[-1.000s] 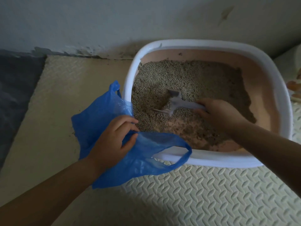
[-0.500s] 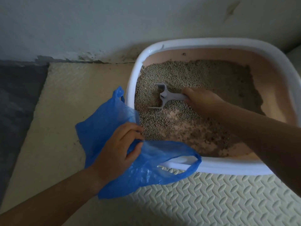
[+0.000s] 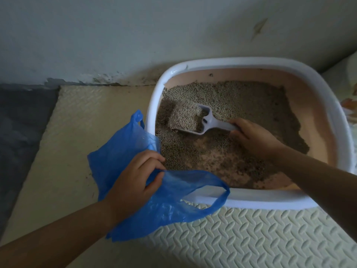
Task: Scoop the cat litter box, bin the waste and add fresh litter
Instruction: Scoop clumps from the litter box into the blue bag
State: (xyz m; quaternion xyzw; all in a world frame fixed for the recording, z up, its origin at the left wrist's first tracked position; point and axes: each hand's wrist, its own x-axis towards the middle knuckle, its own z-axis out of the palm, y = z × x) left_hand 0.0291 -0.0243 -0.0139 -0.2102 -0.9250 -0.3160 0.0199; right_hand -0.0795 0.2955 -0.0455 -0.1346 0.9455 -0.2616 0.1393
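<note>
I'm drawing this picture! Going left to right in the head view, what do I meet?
Dark grey floor patch, thin blue plastic bag, white plastic scoop heaped with litter, right hand gripping its handle.

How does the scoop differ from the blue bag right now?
The scoop is pale rigid plastic; the blue bag is soft crumpled film. The scoop is inside the litter box, over the litter; the bag lies outside on the mat, one handle loop across the near rim. The scoop carries a heap of litter; the bag's contents are hidden. Shared: a hand grips each, the right hand the scoop, the left hand the bag.
</note>
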